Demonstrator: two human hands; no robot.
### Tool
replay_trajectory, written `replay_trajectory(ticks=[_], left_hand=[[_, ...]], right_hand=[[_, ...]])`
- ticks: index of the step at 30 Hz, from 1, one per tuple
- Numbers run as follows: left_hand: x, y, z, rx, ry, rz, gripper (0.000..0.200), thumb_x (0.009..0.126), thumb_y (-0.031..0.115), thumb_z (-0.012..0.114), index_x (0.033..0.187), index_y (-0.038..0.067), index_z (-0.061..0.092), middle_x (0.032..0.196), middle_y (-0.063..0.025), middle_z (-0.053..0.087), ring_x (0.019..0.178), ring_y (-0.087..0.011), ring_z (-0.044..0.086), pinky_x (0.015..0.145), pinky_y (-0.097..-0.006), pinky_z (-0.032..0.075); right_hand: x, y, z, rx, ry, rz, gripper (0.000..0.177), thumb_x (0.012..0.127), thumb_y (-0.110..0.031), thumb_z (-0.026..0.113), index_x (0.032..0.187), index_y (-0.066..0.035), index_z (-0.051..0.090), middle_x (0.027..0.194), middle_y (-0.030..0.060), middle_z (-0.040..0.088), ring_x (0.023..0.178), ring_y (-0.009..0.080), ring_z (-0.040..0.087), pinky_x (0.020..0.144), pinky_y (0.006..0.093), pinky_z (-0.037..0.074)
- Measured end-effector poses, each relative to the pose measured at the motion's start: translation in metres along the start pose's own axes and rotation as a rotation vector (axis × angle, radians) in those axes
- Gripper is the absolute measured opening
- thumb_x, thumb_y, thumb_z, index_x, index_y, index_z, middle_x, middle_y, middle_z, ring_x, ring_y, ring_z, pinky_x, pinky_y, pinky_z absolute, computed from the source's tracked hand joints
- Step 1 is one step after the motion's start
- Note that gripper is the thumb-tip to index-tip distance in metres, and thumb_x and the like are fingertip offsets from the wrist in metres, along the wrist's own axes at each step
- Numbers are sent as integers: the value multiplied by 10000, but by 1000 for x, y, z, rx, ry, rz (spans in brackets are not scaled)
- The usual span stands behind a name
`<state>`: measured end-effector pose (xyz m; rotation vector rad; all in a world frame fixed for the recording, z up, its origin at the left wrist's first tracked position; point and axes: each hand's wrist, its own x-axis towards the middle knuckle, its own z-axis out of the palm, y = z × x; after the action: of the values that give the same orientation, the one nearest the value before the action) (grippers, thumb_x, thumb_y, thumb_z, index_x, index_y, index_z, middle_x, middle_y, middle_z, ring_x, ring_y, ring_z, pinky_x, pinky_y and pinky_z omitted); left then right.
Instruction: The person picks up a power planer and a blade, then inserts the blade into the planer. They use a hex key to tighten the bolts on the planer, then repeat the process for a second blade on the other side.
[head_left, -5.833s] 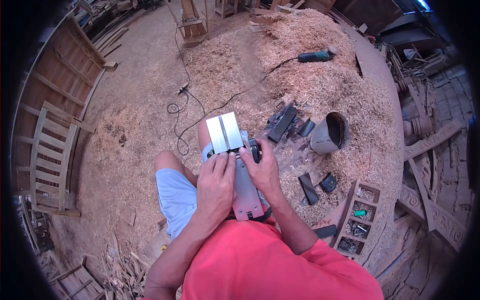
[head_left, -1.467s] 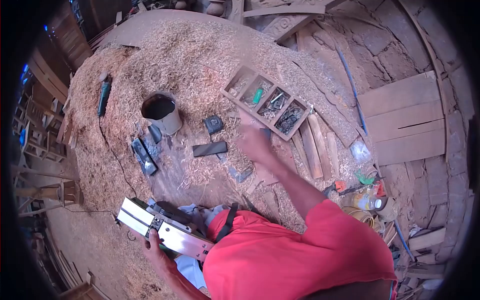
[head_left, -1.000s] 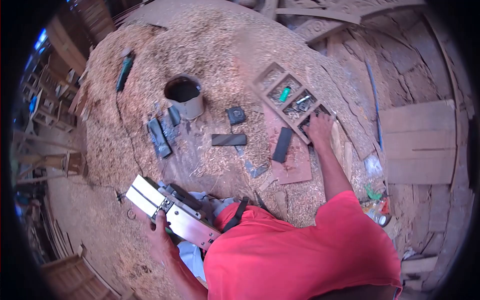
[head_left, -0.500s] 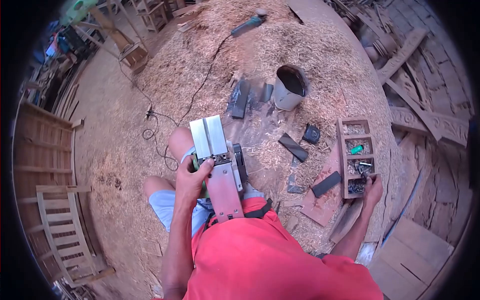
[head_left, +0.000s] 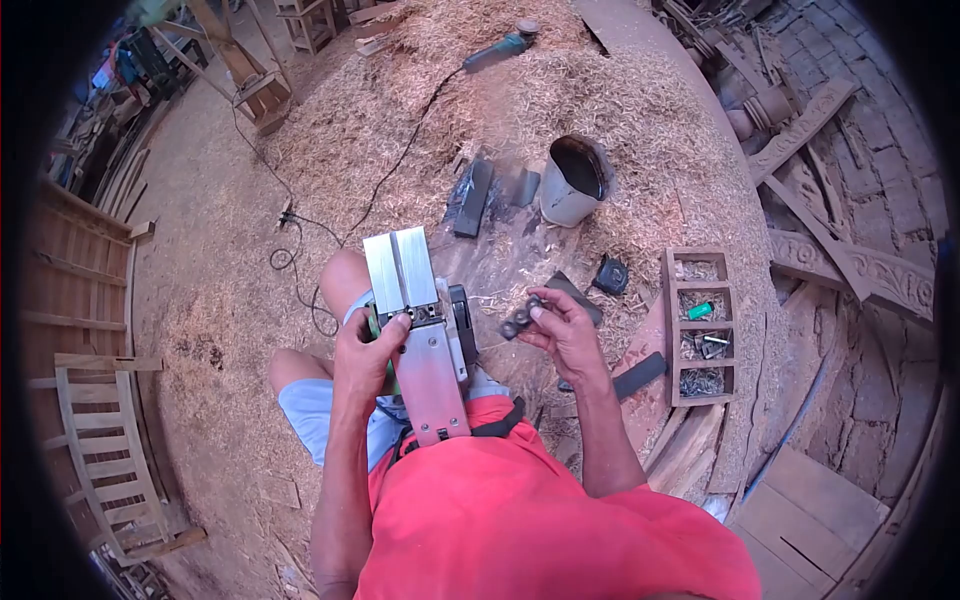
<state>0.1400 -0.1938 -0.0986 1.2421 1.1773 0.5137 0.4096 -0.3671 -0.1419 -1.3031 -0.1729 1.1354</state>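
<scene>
An electric planer (head_left: 432, 385) lies upside down on my lap, its silver and reddish sole plates facing up. My left hand (head_left: 368, 352) is wrapped around its side, thumb at the gap where the blade drum sits. Between the fingers of my right hand (head_left: 572, 342) is a small dark metal piece with rounded knobs (head_left: 514, 326), held to the right of the planer; its exact kind is unclear. Beyond that hand are a dark flat block (head_left: 580, 296) and a black tape measure (head_left: 610, 275). A wooden compartment box (head_left: 672, 335) with small hardware and a green item (head_left: 700, 311) stands farther right.
A bucket of dark liquid (head_left: 571, 206) stands ahead, beside a dark rectangular block (head_left: 470, 205). Farther out lies a teal power tool (head_left: 502, 47). A cord (head_left: 400, 150) runs over the shavings. Another dark bar (head_left: 640, 376) rests on a reddish board. Carved timbers (head_left: 870, 270) are at right.
My right hand has come away from the compartment box, moving left toward the planer with the dark metal piece in its fingers. My left hand keeps its hold on the planer.
</scene>
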Motion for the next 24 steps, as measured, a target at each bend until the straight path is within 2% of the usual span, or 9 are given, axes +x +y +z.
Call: replay_trajectory(ticks=[2, 5, 8, 11, 15, 16, 19, 20, 24], left_hand=[[2, -3, 0, -13, 3, -4, 490, 933, 395, 833, 1133, -42, 735, 908, -82, 755, 815, -153, 685, 798, -322, 540], [3, 2, -1, -24, 9, -21, 490, 937, 395, 841, 1129, -43, 734, 904, -76, 751, 814, -146, 679, 787, -314, 535], [2, 2, 0, -42, 0, -23, 490, 948, 401, 849, 1124, -42, 734, 909, -74, 752, 816, -137, 675, 778, -304, 529], [4, 0, 2, -72, -37, -12, 476, 960, 397, 851, 1115, -39, 739, 913, -74, 753, 813, -128, 669, 768, -298, 524], [6, 0, 6, -30, -27, 38, 490, 977, 434, 828, 1093, -35, 742, 885, -67, 736, 801, -145, 657, 757, -304, 515], [8, -4, 6, 0, -25, 48, 485, 1001, 447, 769, 1078, -31, 743, 876, -73, 717, 823, -158, 638, 792, -321, 502], [10, -5, 1, -8, -13, 86, 468, 1016, 431, 701, 1054, -35, 737, 882, -88, 698, 849, -170, 614, 822, -342, 482], [10, -4, 1, -10, -33, 93, 444, 1031, 398, 625, 1025, -36, 716, 905, -95, 682, 890, -185, 600, 862, -352, 461], [19, -25, -2, -131, -18, 80, 430, 1048, 379, 561, 982, -28, 683, 930, -95, 670, 908, -194, 587, 881, -356, 454]], right_hand=[[-4, -7, 11, -11, -17, -4, 325, 1062, -8, 676, 1385, -34, 660, 1148, 52, 724, 945, 148, 766, 769, 287, 686], [-16, -25, 16, -43, -102, -30, 325, 1064, -50, 698, 1386, -48, 652, 1145, 48, 731, 956, 162, 763, 808, 309, 663], [-33, -48, 37, 34, -160, -110, 313, 1060, 3, 672, 1369, -18, 630, 1141, 80, 733, 978, 160, 772, 793, 307, 704], [-41, -47, 68, -21, -218, -146, 296, 1055, 23, 670, 1347, 3, 632, 1166, 102, 735, 1004, 175, 774, 798, 306, 706], [-40, -21, 99, -158, -359, -130, 281, 1069, 33, 634, 1349, 11, 640, 1185, 132, 732, 1065, 195, 767, 897, 331, 687], [-44, -20, 104, -210, -376, -108, 299, 1056, 51, 624, 1348, 14, 670, 1196, 131, 737, 1085, 189, 759, 931, 330, 663], [-56, -29, 112, -858, -323, -529, 332, 1016, 77, 628, 1330, 7, 709, 1177, 126, 742, 1072, 212, 770, 895, 312, 644], [-53, -26, 112, -977, -287, -810, 340, 972, 77, 666, 1293, -6, 738, 1146, 135, 733, 1035, 274, 776, 842, 335, 639], [-53, -27, 108, -1149, -321, -926, 323, 951, 50, 720, 1266, -19, 750, 1106, 141, 720, 984, 310, 762, 812, 376, 636]])
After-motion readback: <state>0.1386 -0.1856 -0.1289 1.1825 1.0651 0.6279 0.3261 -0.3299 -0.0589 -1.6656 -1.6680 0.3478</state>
